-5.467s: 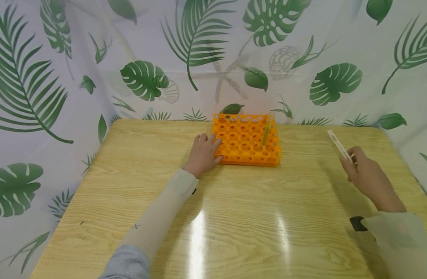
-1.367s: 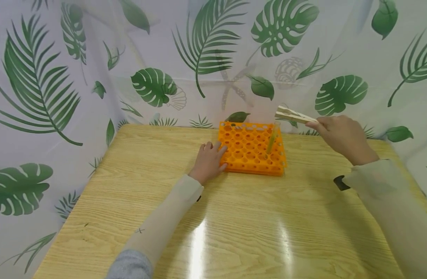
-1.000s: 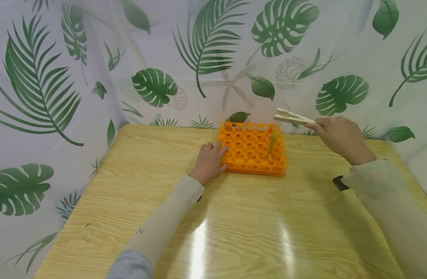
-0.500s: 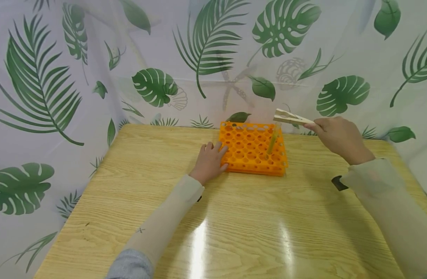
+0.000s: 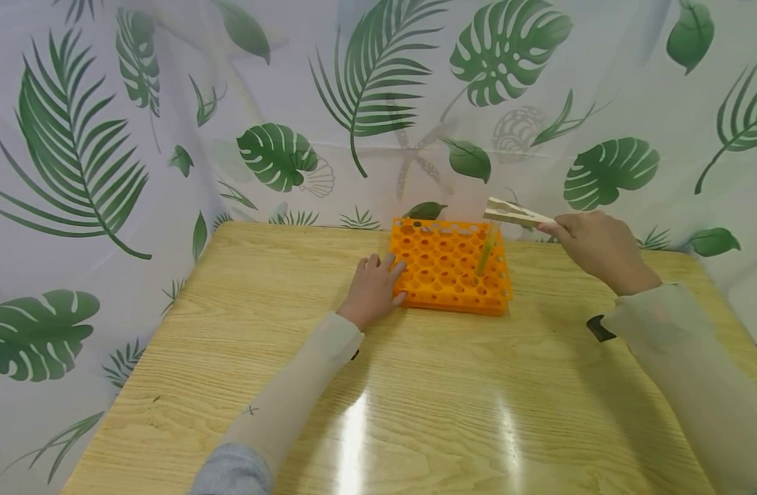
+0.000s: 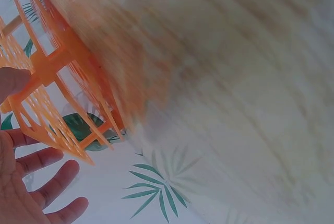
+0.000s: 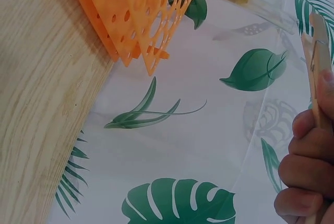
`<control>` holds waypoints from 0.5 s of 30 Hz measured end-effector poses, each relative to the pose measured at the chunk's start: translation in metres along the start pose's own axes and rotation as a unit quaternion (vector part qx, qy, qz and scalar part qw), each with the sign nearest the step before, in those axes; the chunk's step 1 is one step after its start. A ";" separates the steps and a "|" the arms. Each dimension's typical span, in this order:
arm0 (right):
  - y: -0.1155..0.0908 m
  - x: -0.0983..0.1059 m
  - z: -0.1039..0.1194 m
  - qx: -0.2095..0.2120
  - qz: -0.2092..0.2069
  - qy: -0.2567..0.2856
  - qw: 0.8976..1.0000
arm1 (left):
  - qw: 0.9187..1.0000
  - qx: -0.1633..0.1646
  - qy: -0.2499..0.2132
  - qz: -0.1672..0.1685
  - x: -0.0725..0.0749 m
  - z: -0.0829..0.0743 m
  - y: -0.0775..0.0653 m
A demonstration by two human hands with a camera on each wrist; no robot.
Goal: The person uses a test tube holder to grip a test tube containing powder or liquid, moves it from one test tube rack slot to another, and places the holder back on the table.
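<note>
In the head view, an orange test tube rack (image 5: 440, 265) stands near the table's back edge. One glass test tube (image 5: 486, 254) with yellowish contents leans in a hole at its right side. My left hand (image 5: 373, 289) rests at the rack's left end, thumb by the front corner; the left wrist view shows its other fingers (image 6: 57, 182) spread and relaxed. My right hand (image 5: 604, 251) grips a wooden test tube holder (image 5: 516, 213), whose front end is by the tube's top. In the right wrist view, the tube's mouth and the holder's tips (image 7: 313, 28) appear slightly apart.
A wood-grain table (image 5: 415, 399) lies beneath the arms, with bright light reflections at its front. A white cloth with green leaf prints (image 5: 353, 82) hangs behind it and at the left side. The rack's other holes hold nothing visible.
My right hand has brought the test tube holder from the table's right side to the tube's top; lately the holder's parted ends have drawn closer together. My left hand has stayed at the rack.
</note>
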State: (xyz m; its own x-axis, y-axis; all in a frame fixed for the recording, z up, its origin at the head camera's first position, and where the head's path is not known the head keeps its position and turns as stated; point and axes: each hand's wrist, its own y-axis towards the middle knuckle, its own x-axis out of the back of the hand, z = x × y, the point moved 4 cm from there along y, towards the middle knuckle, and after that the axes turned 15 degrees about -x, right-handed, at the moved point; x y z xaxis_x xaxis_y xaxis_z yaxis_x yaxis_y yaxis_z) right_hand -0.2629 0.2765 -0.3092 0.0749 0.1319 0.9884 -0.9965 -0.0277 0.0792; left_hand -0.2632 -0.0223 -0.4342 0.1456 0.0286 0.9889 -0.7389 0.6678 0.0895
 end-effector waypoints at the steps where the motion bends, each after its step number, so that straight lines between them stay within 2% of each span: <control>1: 0.000 0.000 0.000 0.001 0.000 0.001 1.000 | 1.000 0.000 0.001 -0.001 0.000 0.000 0.000; 15: 0.001 -0.009 -0.002 0.005 -0.002 0.009 1.000 | 1.000 0.001 -0.013 -0.007 0.001 0.000 -0.002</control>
State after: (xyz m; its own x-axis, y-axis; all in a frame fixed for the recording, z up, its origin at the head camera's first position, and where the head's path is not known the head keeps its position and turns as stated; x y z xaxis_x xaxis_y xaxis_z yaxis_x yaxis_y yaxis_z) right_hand -0.2648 0.2772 -0.3184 0.0778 0.1490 0.9858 -0.9958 -0.0369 0.0842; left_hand -0.2618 -0.0231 -0.4338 0.1386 -0.0001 0.9903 -0.7380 0.6669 0.1034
